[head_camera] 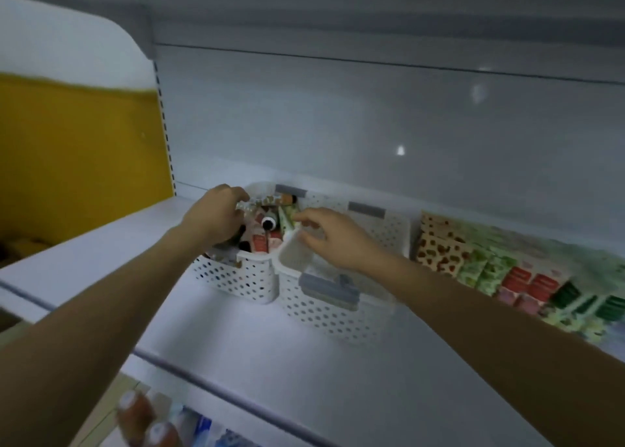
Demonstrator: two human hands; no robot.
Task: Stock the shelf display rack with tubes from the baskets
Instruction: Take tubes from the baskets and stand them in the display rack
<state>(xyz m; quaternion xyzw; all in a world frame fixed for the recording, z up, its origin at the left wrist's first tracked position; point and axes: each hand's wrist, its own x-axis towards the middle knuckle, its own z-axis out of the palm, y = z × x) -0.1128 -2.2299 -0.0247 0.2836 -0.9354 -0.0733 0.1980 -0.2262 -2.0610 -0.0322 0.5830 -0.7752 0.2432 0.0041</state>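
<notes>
Two white perforated baskets stand side by side on a white shelf. The left basket (236, 277) is full of tubes (267, 230) in red, green and patterned packs. My left hand (216, 216) reaches into it, fingers curled round a patterned tube (250, 204) at the far rim. Over the divide between the baskets my right hand (324, 237) pinches a green tube (287, 220) with thumb and fingertips. The right basket (321, 308) looks almost empty. At the right, the display rack (507, 274) holds rows of tubes lying flat.
A yellow side panel (81, 162) closes the shelf at the left, and a grey back wall (372, 125) rises behind the baskets. Bare shelf surface (270, 362) lies in front of them. On a lower shelf at bottom left stand bottles (142, 419).
</notes>
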